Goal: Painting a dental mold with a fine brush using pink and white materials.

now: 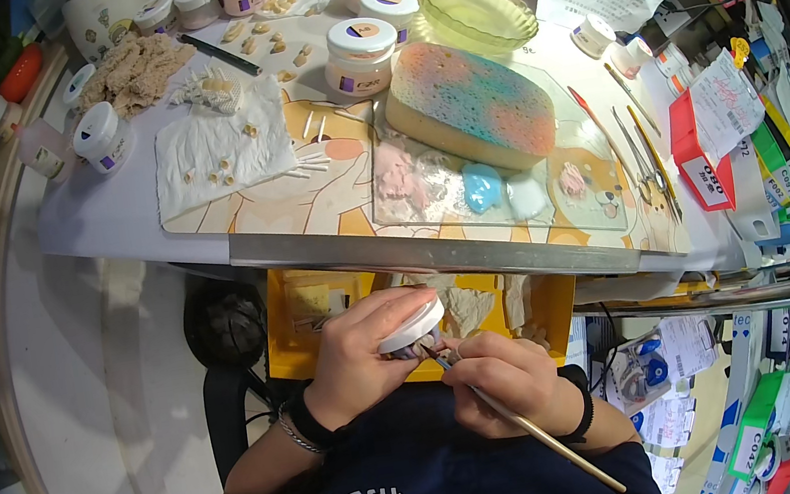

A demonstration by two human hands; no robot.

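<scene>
Over the open drawer, close to my body, my left hand [352, 356] is closed around a dental model with a white round base [413, 327]. Small tooth shapes [422, 346] show at its lower edge, and my fingers hide the rest. From the right, my right hand [507, 381] pinches a thin brush with a pale wooden handle [556, 447]. Its dark pointed tip is at the tooth shapes; whether it touches them I cannot tell. The handle slants down to the lower right, past my wrist.
A yellow drawer [291, 355] with pale plaster pieces lies below the table edge. On the table are a colourful sponge [471, 105], a glass slab with pastes [429, 204], a green bowl [483, 12], several white-lidded jars [360, 55] and a tissue [220, 150]. Red trays [701, 148] stand at right.
</scene>
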